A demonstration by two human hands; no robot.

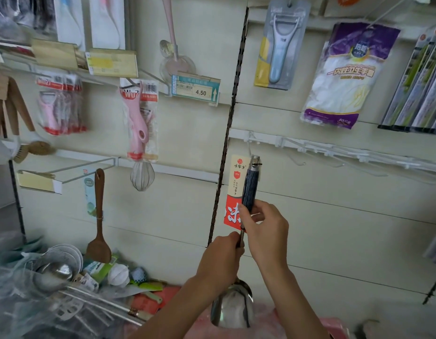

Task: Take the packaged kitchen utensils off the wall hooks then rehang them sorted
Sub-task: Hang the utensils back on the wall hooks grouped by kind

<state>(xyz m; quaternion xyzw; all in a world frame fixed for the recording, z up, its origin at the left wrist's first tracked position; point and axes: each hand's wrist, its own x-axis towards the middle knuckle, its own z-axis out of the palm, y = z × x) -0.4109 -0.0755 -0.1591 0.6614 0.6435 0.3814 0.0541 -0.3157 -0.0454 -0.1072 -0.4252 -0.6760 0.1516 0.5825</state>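
- Your left hand (221,258) is nearest, low in the middle, with its fingers curled round the thin metal shaft of a steel ladle (250,189).
- Your right hand (267,228) is just above it and pinches the lower end of the ladle's dark blue handle between thumb and fingers.
- You are holding the ladle upright against the wall. Its shiny bowl hangs below your wrists and its metal cap points up.
- Behind the handle sits a cream and red card label (236,182).
- The top of the handle is right by a white wire hook (249,144) at the left end of a white hook rail (309,146). You cannot tell whether it is hanging on the hook.
- Further left on the wall hang a pink peeler pack (138,123), a wire whisk (141,176) just under it and a wooden spatula (99,216).
- A price tag (196,88) reading 4.50 sits above and to the left of your hands.
- High on the right hang a blue peeler (279,45) on its card and a bag of disposable gloves (339,77).
- Down at the near left lies a heap of loose steel utensils (58,272).
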